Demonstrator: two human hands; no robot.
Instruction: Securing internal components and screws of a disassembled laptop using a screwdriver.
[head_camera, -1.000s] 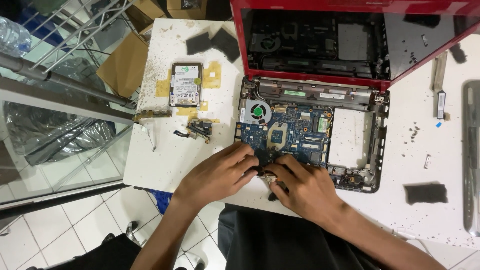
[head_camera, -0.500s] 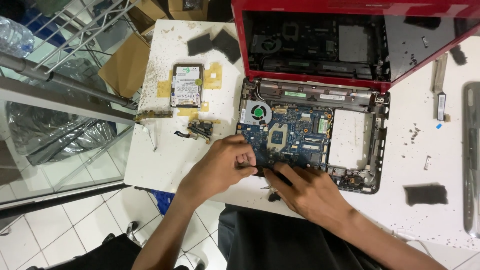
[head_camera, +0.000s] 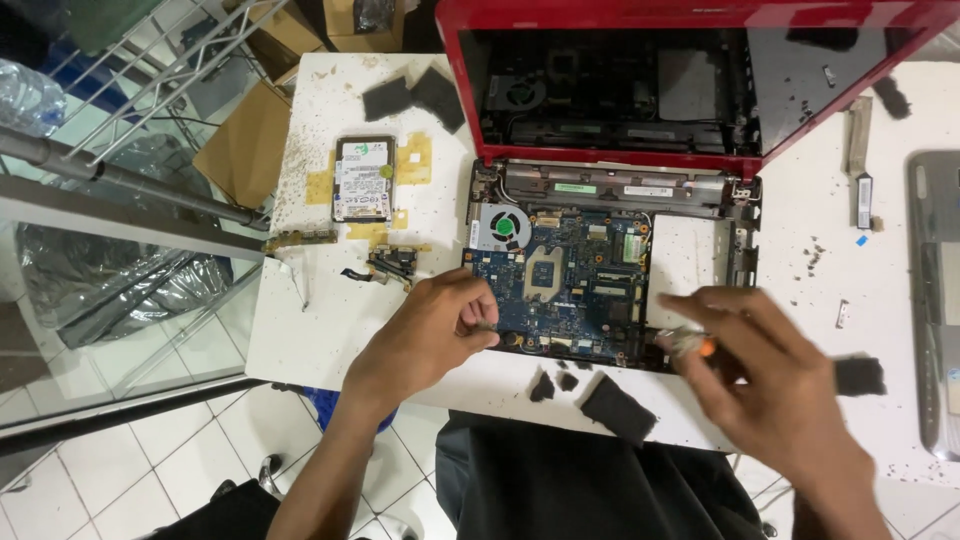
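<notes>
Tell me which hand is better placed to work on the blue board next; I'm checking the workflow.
Probably the left hand: it rests at the blue motherboard's lower left edge, fingers pinched. The right hand is blurred at the laptop base's right corner, seemingly holding a small orange-tipped tool.

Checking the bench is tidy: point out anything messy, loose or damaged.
Torn dark foam pieces and dark crumbs litter the white table. The red laptop lies opened up, blue motherboard bare, and a hard drive lies loose on yellowed tape residue.

One opened red laptop (head_camera: 700, 90), one hard drive (head_camera: 362, 178), one cooling fan (head_camera: 500, 227). Two hands: left hand (head_camera: 430, 330), right hand (head_camera: 770, 380).
</notes>
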